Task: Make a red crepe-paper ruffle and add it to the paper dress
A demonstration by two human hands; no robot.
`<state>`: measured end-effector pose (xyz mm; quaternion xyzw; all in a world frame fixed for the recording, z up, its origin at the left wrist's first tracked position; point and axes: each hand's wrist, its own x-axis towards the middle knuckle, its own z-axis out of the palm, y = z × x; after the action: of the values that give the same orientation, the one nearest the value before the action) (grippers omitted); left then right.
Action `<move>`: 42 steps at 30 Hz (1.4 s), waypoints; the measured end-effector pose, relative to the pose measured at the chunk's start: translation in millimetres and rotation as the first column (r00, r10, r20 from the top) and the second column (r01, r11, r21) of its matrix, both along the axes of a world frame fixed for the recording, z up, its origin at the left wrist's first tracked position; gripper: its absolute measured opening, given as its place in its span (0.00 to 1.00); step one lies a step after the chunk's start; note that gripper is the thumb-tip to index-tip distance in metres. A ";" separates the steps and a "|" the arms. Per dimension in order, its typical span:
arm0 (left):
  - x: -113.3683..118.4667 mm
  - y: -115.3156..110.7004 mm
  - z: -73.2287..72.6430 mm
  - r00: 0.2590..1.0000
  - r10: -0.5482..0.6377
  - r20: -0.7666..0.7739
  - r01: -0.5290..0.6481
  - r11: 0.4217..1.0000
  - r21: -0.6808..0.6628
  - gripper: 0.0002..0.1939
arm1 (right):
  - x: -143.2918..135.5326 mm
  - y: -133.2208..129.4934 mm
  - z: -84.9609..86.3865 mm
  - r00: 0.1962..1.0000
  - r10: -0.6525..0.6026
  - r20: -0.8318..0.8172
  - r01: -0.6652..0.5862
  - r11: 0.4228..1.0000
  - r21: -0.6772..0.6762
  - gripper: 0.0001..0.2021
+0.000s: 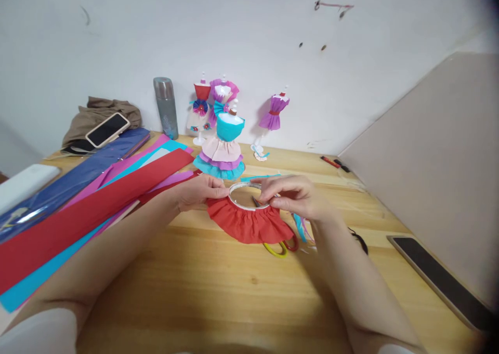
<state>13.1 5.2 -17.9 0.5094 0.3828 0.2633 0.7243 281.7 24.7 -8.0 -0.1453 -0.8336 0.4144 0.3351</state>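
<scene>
Between my two hands hangs a red ruffled crepe-paper skirt [249, 225], gathered on a white ring-shaped waistband [242, 205]. My left hand [198, 192] pinches the band's left side between thumb and fingers. At the band's right side, my right hand [293, 195] has its thumb and fingertips closed on the edge. Scissors with yellow and red handles [277, 251] lie on the table beneath the skirt, partly hidden by it. Just beyond stands a mini dress form [230, 128] in a turquoise bodice and tiered skirt.
Strips of red crepe paper [97, 203] and other colours spread over the left. More dressed mini forms, one in purple [275, 112], stand by the wall beside a grey thermos [166, 107]. A phone [108, 129] lies at left; a dark slab-like device [440, 281] lies at right.
</scene>
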 end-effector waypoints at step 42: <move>-11.9 8.7 8.3 0.897 0.346 -0.275 -0.151 0.826 0.543 0.18 | -35.0 -25.8 5.2 0.932 -0.107 0.347 0.215 0.932 -0.290 0.20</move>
<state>1.2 13.9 -9.6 0.6662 0.4904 0.3500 0.4396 246.7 -1.1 -2.7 -0.3334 -0.7830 0.4863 0.1981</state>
